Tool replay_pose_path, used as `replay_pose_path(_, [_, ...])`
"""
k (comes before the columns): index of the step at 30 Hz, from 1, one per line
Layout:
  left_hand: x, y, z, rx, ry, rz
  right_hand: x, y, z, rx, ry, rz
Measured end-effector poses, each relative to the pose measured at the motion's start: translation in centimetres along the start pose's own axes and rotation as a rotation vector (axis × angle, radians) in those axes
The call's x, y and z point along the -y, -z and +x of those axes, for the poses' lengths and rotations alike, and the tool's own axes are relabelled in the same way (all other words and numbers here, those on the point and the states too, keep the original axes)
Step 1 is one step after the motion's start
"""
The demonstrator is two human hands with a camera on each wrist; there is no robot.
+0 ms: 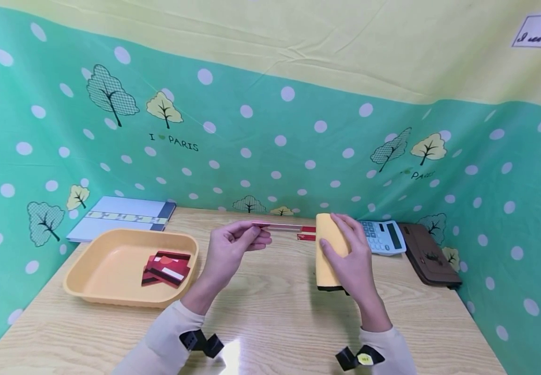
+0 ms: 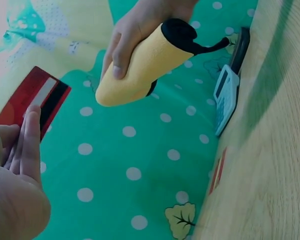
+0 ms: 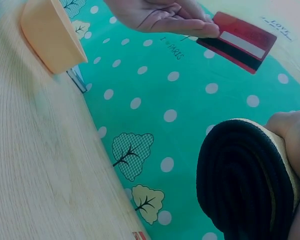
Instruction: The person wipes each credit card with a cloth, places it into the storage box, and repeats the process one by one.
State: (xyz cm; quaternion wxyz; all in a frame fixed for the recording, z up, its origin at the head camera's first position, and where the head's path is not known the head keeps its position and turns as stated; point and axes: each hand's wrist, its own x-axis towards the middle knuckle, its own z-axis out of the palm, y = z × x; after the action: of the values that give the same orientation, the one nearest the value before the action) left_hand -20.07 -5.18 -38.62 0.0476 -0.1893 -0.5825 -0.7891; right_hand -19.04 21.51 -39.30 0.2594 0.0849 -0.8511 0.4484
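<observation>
My left hand [image 1: 225, 250] pinches a red bank card [image 3: 240, 45] at one end, between thumb and fingers. The card has a black stripe and a white strip, and appears nearly edge-on in the head view. My right hand [image 1: 357, 260] grips a rolled yellow cloth [image 1: 328, 260] with a black inner side, held above the table to the right of the card. A gap separates card and cloth in both wrist views. Behind them, red cards [image 1: 306, 237] lie on the tabletop, partly hidden by the cloth in the head view.
At the left, a pale orange tray [image 1: 75, 278] holds several red cards [image 1: 167, 268]. A white and blue notebook [image 1: 120, 212] lies behind it. A light blue calculator [image 1: 383, 237] and a brown pouch [image 1: 427, 255] lie at the right. Dotted green fabric [image 1: 261, 130] encloses the table.
</observation>
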Motion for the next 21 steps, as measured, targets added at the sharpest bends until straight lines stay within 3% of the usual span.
replay_pose_path(7, [-0.03, 0.15, 0.18, -0.127, 0.066, 0.112, 0.03, 0.00, 0.02, 0.004, -0.007, -0.003])
replay_pose_path(12, [0.24, 0.26, 0.35, -0.231, 0.053, 0.204, -0.01, -0.03, 0.07, 0.004, -0.011, -0.004])
replay_pose_path(21, [0.22, 0.16, 0.41, -0.262, 0.079, 0.161, -0.07, -0.03, 0.00, 0.005, -0.014, 0.001])
